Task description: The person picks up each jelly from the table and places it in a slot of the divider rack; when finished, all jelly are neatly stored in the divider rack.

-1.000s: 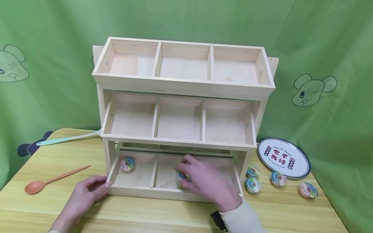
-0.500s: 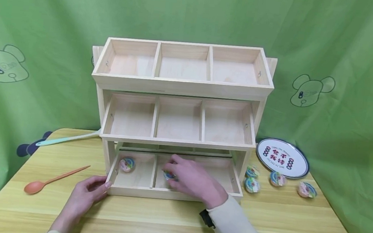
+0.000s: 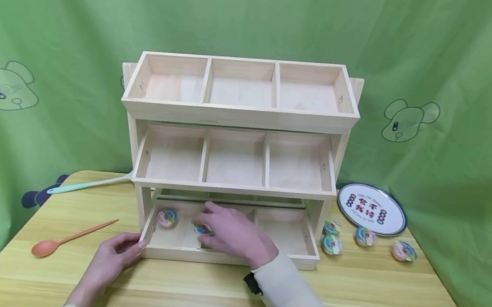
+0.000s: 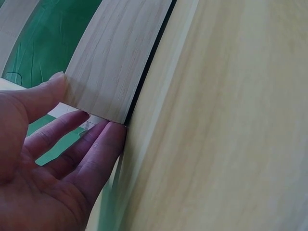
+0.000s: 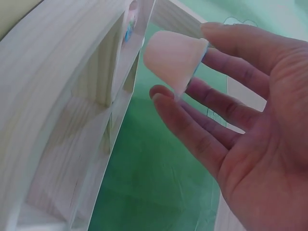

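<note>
Right hand: fingertips pinch a jelly cup, inside the bottom tray of the wooden rack, at the divider between left and middle compartments.
Left hand: fingers straight, pressed against the tray's front-left corner.
Left compartment: second jelly cup.

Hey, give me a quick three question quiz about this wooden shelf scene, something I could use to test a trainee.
1. What does the right hand pinch?
2. True or false: the left hand touches the orange spoon.
3. How many jelly cups lie on the table right of the shelf? A two, B four, C six.

Key: 1. a jelly cup, over the bottom tray. 2. false; it rests at the tray's left front corner. 3. B.
</note>
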### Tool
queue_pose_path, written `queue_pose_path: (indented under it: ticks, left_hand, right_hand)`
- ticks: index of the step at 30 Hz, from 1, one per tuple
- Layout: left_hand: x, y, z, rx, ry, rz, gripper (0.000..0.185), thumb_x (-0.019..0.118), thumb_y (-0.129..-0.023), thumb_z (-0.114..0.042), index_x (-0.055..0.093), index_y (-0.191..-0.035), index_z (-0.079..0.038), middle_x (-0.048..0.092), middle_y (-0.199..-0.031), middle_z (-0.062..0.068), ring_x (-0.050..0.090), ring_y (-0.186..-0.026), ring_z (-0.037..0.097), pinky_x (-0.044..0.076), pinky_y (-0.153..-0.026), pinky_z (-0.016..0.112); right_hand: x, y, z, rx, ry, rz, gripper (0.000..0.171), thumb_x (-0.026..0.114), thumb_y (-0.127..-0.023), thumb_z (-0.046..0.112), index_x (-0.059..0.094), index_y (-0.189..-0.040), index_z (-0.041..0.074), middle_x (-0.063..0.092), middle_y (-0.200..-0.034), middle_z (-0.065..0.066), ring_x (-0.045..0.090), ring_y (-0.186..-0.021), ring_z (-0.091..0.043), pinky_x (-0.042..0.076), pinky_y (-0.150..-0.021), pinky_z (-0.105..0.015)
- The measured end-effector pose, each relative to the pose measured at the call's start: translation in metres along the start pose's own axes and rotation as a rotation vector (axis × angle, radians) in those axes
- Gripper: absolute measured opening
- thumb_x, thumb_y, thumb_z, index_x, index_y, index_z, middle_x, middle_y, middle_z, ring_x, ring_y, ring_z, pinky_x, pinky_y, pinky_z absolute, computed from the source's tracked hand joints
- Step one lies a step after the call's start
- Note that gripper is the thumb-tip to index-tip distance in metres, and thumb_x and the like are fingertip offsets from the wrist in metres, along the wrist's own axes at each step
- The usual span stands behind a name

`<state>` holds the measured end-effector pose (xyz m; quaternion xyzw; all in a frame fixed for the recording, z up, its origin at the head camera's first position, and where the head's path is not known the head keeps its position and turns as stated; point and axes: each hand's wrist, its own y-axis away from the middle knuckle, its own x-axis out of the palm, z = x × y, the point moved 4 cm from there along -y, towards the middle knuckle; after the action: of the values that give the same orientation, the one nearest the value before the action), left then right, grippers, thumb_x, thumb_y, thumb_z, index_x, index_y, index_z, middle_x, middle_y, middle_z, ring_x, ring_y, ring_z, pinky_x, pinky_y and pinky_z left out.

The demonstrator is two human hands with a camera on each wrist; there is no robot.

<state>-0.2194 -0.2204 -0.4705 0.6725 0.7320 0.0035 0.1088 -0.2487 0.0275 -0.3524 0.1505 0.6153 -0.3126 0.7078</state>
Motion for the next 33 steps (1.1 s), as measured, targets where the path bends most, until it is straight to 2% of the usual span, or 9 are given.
queue_pose_path:
  ticks: [4,10,14,19,27,33]
  left_hand:
    - [0.000,0.000,-0.001,0.001,0.005,0.000,0.051,0.069,-0.079,-0.022,0.051,-0.118,0.005,0.053,-0.112,0.019,0.055,-0.096,0.023,0.051,-0.082,0.027]
    - [0.001,0.000,0.000,0.000,0.003,0.007,0.052,0.070,-0.078,-0.023,0.051,-0.118,0.004,0.053,-0.113,0.019,0.055,-0.097,0.023,0.050,-0.082,0.027]
    - [0.000,-0.001,0.000,-0.002,-0.001,0.016,0.053,0.070,-0.078,-0.025,0.051,-0.119,0.003,0.052,-0.114,0.018,0.055,-0.098,0.024,0.050,-0.082,0.027]
    - [-0.001,0.000,0.001,-0.001,-0.005,0.012,0.054,0.070,-0.078,-0.025,0.051,-0.119,0.004,0.051,-0.115,0.019,0.055,-0.098,0.025,0.050,-0.082,0.027]
    - [0.000,0.000,0.002,-0.001,-0.011,0.014,0.056,0.070,-0.077,-0.028,0.051,-0.120,0.003,0.051,-0.115,0.018,0.055,-0.098,0.023,0.050,-0.082,0.026]
    - [-0.001,0.000,0.003,0.000,-0.019,0.012,0.056,0.070,-0.077,-0.030,0.052,-0.119,0.003,0.052,-0.114,0.018,0.055,-0.098,0.023,0.051,-0.081,0.026]
  right_hand:
    - [0.004,-0.009,0.005,0.001,0.002,0.017,0.036,0.062,-0.084,0.030,0.058,-0.117,0.018,0.050,-0.109,0.003,0.051,-0.080,-0.006,0.047,-0.069,-0.015]
    - [0.013,-0.019,0.009,-0.017,-0.008,0.012,0.035,0.063,-0.084,0.029,0.059,-0.117,0.019,0.050,-0.107,0.005,0.050,-0.079,-0.005,0.047,-0.070,-0.015]
    - [0.022,-0.025,0.010,-0.003,-0.036,0.029,0.036,0.063,-0.083,0.029,0.058,-0.118,0.022,0.050,-0.113,0.005,0.051,-0.084,-0.005,0.047,-0.075,-0.016]
    - [0.033,-0.035,0.012,0.004,-0.046,0.056,0.037,0.064,-0.082,0.029,0.058,-0.118,0.024,0.049,-0.120,0.003,0.051,-0.084,-0.006,0.047,-0.073,-0.016]
    - [0.052,-0.046,0.014,0.028,-0.053,0.095,0.041,0.068,-0.079,0.029,0.058,-0.118,0.022,0.053,-0.112,0.002,0.049,-0.078,-0.004,0.045,-0.066,-0.014]
    - [0.059,-0.049,0.015,0.048,-0.052,0.107,0.039,0.067,-0.080,0.029,0.059,-0.118,0.023,0.052,-0.119,0.000,0.052,-0.087,-0.008,0.047,-0.073,-0.018]
